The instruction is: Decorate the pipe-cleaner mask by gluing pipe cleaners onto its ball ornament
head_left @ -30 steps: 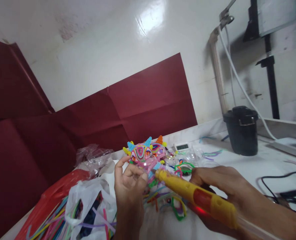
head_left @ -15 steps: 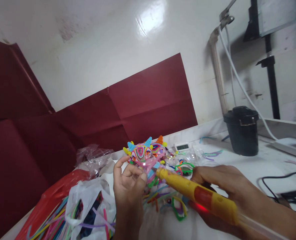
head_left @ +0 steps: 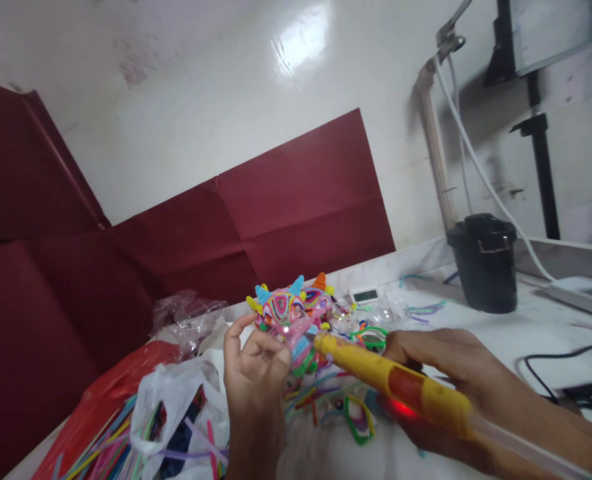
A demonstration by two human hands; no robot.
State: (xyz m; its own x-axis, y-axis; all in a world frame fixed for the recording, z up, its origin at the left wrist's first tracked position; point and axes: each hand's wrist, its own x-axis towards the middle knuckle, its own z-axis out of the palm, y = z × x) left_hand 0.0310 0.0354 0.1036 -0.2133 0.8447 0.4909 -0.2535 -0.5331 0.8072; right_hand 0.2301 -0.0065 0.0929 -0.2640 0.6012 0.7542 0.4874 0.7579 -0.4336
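Observation:
My right hand (head_left: pixel 451 387) grips a yellow hot glue gun (head_left: pixel 366 367), its nozzle pointing left and a clear glue stick coming out of its rear. A red light glows under its body. Close to the nozzle, my left hand (head_left: pixel 259 373) has thumb and forefinger pinched on what looks like a small clear plastic piece (head_left: pixel 287 331); its outline is blurred. Just behind the left fingertips sits a colourful pipe-cleaner mask-like head (head_left: pixel 281 303) with blue horns. A similar one with an orange horn (head_left: pixel 319 281) stands beside it.
Loose pipe cleaners fill a white bag (head_left: pixel 149 400) and a red bag (head_left: pixel 106 387) at left. Clear plastic domes (head_left: pixel 383 312), a small white digital display (head_left: pixel 365 295) and a green pipe-cleaner frame (head_left: pixel 360 420) lie on the table. A black lidded bin (head_left: pixel 483 263) stands right, near cables.
The glue gun's nozzle has shifted very slightly to the right, away from the left fingertips. My left hand has moved slightly left. Both hands keep their grips.

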